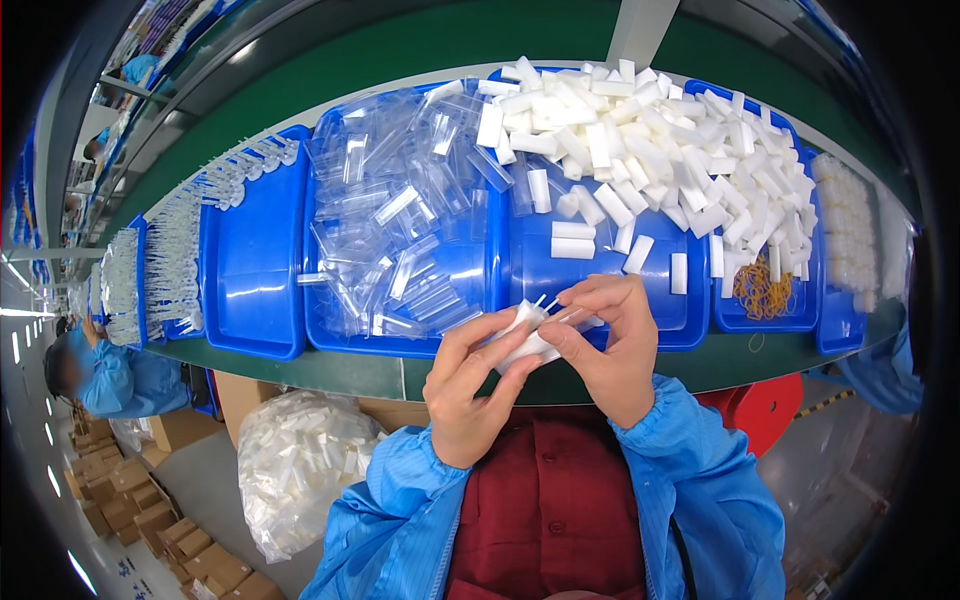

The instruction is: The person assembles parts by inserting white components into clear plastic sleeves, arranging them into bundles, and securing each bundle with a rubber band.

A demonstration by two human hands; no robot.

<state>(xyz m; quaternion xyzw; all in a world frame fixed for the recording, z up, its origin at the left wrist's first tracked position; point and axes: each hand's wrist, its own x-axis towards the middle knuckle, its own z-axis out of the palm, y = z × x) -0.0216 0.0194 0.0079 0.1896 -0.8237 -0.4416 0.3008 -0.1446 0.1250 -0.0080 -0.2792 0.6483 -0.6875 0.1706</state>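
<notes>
In front of my chest, both hands hold a white foam-like piece (523,347) with thin white stick ends poking out of its upper side. My left hand (468,385) is closed round the piece, fingers bent over its left side. Thumb and forefinger of my right hand (612,345) pinch at its right end, beside the sticks; what lies between these fingertips is partly hidden. Just beyond, in a blue tray (530,265), lie loose white blocks (572,240). Clear plastic sleeves (400,210) heap up in the blue tray to the left.
White blocks (600,120) pile high at the back right. Yellow rubber bands (765,292) lie in the right tray. Thin white-clear parts (175,250) line up at far left, next to another blue tray (255,250). Below the bench stand a filled plastic bag (300,465) and a red reel (768,412).
</notes>
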